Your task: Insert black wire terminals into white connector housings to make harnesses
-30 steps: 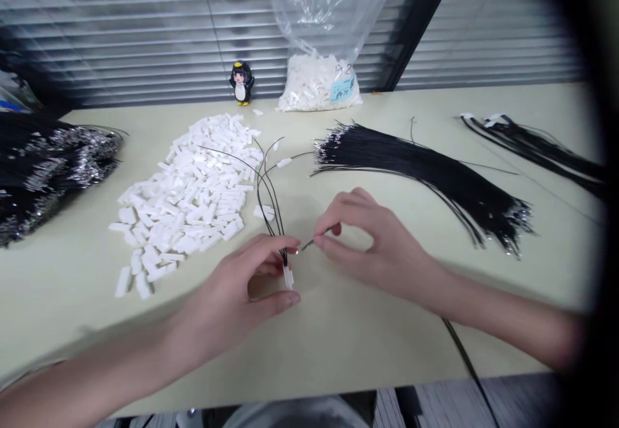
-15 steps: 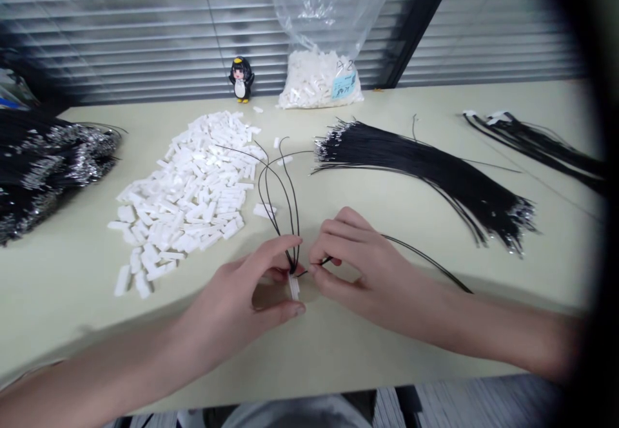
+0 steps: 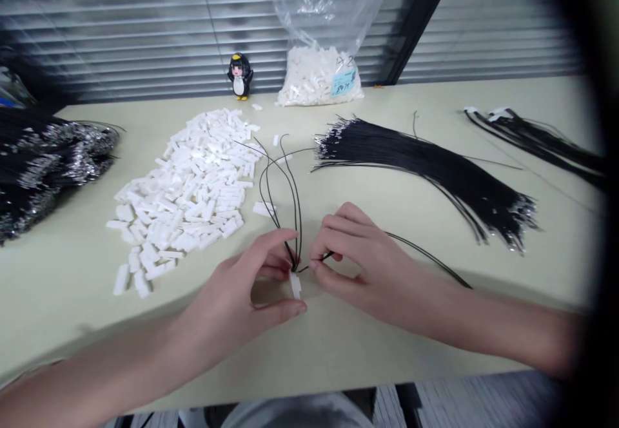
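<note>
Between the thumb and fingers of my left hand (image 3: 271, 280) is a small white connector (image 3: 295, 285), held near the table's front. Several thin black wires (image 3: 296, 209) rise from its far end and loop away over the table. My right hand (image 3: 348, 254) is closed in a pinch on a black wire (image 3: 329, 256), just right of the connector. The short end of this wire points left, close to the connector's far end; whether it touches is too small to tell. More black wire runs out behind my right hand.
A heap of white connectors (image 3: 193, 183) lies left of centre. Black wire bundles lie at the far left (image 3: 43, 164), right of centre (image 3: 420, 164) and far right (image 3: 541, 138). At the back stand a penguin figurine (image 3: 239, 78) and a clear bag of white pieces (image 3: 316, 77).
The tip of one loose wire has swung right over the heap's edge. The pinched wire's end sits slightly higher and looks straighter. Both hands keep nearly the same pose.
</note>
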Available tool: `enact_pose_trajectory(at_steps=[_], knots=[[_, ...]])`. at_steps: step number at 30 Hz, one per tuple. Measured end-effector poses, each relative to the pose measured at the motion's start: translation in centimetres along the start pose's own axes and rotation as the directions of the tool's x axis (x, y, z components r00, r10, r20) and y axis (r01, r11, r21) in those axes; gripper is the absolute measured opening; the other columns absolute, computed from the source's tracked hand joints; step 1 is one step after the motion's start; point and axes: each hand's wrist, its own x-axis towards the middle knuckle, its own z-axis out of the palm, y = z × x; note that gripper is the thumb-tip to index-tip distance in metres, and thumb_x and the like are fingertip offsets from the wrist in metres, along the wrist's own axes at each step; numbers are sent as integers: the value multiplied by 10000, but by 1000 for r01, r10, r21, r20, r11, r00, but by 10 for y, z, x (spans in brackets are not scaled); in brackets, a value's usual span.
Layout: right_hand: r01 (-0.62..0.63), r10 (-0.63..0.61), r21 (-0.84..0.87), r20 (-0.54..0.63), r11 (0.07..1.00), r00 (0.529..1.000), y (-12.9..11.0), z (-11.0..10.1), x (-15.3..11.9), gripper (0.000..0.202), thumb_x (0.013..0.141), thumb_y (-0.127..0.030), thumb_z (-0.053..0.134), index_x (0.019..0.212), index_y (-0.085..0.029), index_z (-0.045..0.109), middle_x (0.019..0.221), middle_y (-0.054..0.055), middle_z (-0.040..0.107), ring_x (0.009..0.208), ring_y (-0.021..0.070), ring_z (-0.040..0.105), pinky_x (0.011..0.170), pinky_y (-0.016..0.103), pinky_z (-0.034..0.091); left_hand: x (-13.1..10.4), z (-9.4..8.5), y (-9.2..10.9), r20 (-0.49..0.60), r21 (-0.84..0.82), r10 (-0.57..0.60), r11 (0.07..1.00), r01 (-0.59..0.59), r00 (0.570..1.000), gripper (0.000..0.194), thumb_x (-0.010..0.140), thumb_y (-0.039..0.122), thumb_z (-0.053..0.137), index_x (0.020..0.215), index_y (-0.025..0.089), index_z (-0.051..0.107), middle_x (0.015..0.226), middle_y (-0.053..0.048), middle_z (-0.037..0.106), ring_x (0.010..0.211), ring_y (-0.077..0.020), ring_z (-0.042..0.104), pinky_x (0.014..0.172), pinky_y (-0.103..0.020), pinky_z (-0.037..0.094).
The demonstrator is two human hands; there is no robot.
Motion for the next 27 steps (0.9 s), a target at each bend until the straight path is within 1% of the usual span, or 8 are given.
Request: enact_pose_trajectory(at_steps=[3, 6, 10, 13, 17, 22, 25, 27], knots=[[37, -36, -39, 21, 999, 999, 2, -1, -1, 103, 829, -134, 482, 739, -153, 528, 742, -27, 523, 760, 72, 370, 760, 214, 301, 1, 1, -3, -7, -18, 0, 1000, 0, 1000, 655, 744, 308, 705, 1247, 479, 322, 1018, 56, 560, 974, -129, 581, 903, -326, 506], [149, -142, -167, 49, 975, 989, 6, -2, -3, 116, 866, -142, 451, 805, -159, 548, 810, -6, 530, 792, 91, 370, 773, 248, 294, 2, 1, -2, -8, -34, 10, 999, -10, 1000, 662, 739, 296, 710, 1241, 481, 321, 1008, 60, 559, 969, -122, 580, 911, -324, 505], [289, -277, -410, 90, 865, 957, 7, -3, -8, 148, 833, -88, 442, 871, -149, 572, 880, 34, 526, 834, 138, 361, 753, 295, 266, 2, 1, 1, -5, -29, -5, 1000, 5, 1000, 660, 736, 294, 715, 1236, 481, 327, 999, 62, 565, 960, -116, 587, 918, -318, 506], [366, -387, -521, 73, 771, 919, 6, -4, -10, 173, 845, -102, 422, 885, -133, 587, 868, 52, 527, 825, 152, 360, 718, 298, 248, 1, -1, 3, 23, -48, -32, 998, 33, 999, 652, 739, 277, 711, 1237, 462, 333, 1005, 59, 566, 953, -110, 596, 935, -314, 504], [412, -457, -568, 69, 712, 887, 6, -4, -9, 183, 852, -102, 421, 889, -128, 597, 864, 50, 547, 818, 144, 369, 703, 295, 248, -1, -1, 2, 20, -103, -47, 993, 49, 999, 618, 739, 274, 712, 1217, 463, 369, 1013, 63, 561, 957, -109, 608, 941, -305, 506], [483, -547, -583, 78, 653, 833, 10, -5, -8, 133, 827, -124, 500, 918, -157, 591, 889, 19, 567, 866, 147, 400, 715, 287, 293, -2, 1, 1, 65, -202, -69, 976, 81, 995, 596, 739, 254, 712, 1201, 460, 396, 1007, 58, 556, 941, -122, 629, 872, -286, 548], [493, -564, -589, 75, 640, 822, 11, -6, -7, 120, 812, -122, 529, 904, -172, 589, 856, 5, 562, 863, 135, 405, 705, 276, 298, -1, 1, 5, 86, -254, -65, 963, 85, 994, 560, 748, 233, 700, 1190, 430, 416, 1001, 51, 556, 937, -128, 634, 878, -293, 545], [492, -562, -583, 72, 647, 824, 11, -6, -6, 112, 819, -123, 522, 897, -173, 585, 848, 7, 551, 866, 126, 404, 705, 274, 297, 1, 0, 8, 112, -281, -89, 952, 117, 990, 556, 741, 217, 703, 1185, 397, 421, 993, 42, 551, 920, -134, 640, 875, -300, 547]])
